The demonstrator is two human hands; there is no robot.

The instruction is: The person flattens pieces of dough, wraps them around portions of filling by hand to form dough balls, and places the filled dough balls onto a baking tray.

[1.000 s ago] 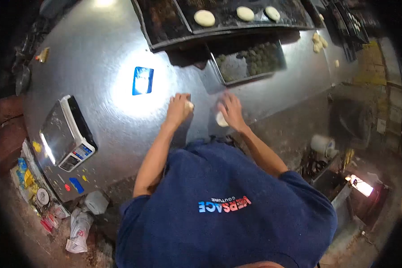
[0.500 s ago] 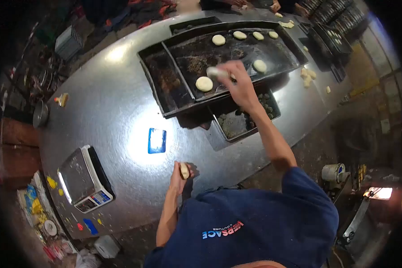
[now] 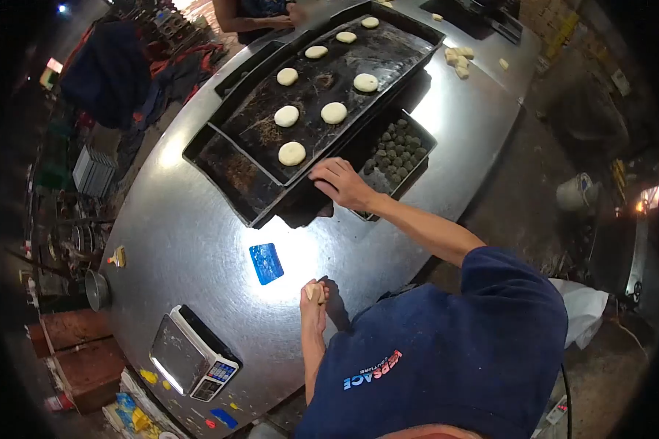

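Note:
My left hand, low over the table in front of my chest, is closed round a piece of pale dough. My right hand hangs at the near edge of a large black baking tray. Its fingers are slightly bent, with the thumb apart and no dough visible in them. Several flat round dough discs lie in loose rows on the tray. Beside my right forearm, a smaller tray holds many dark balls, partly under the larger tray.
A blue rectangular scraper lies on the metal table. A digital scale stands at the left, near a brush. Dough pieces are heaped at the far right. Another person's arm shows beyond the tray.
The view has turned. My right hand has let go of a dough disc, which now lies on the baking tray, and has drawn back to the near edge. My left hand still holds dough.

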